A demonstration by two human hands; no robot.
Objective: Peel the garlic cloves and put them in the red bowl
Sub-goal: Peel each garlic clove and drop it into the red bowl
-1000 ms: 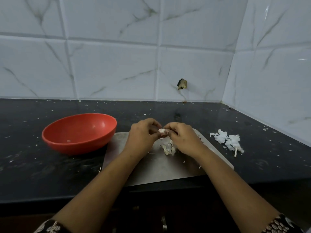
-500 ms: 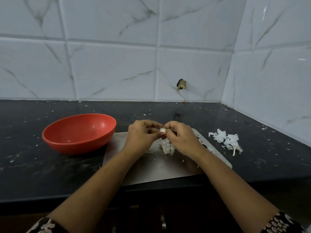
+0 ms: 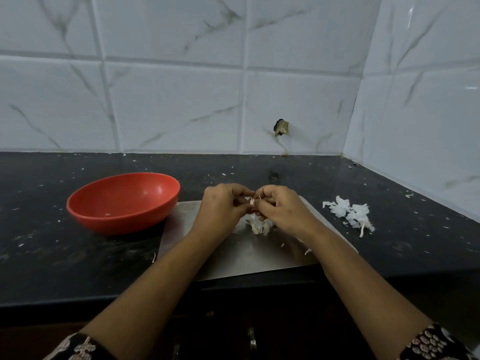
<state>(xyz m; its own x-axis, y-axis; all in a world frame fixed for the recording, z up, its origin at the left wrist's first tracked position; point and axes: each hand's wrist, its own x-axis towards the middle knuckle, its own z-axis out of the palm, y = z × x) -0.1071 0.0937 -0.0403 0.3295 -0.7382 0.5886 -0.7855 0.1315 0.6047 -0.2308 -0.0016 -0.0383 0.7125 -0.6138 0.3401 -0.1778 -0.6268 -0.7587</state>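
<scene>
The left hand (image 3: 223,206) and right hand (image 3: 280,206) meet above the steel board (image 3: 233,258). Each pinches the same small garlic clove (image 3: 252,201) at its fingertips, and the right seems to pick at the skin. The clove hangs just over a small heap of garlic pieces (image 3: 258,226) lying on the board.

The clove is tiny, so a hard tug could flick it out of the pinch onto the speckled dark desk (image 3: 52,255). Torn scraps of skin could also cling to it and ride into the red bowl (image 3: 117,222).

The bowl sits just left of the board and holds only a speck or 2. A pile of white skins (image 3: 348,213) lies on the desk to the right, well apart. From hands to bowl, only the board's left edge lies between.
</scene>
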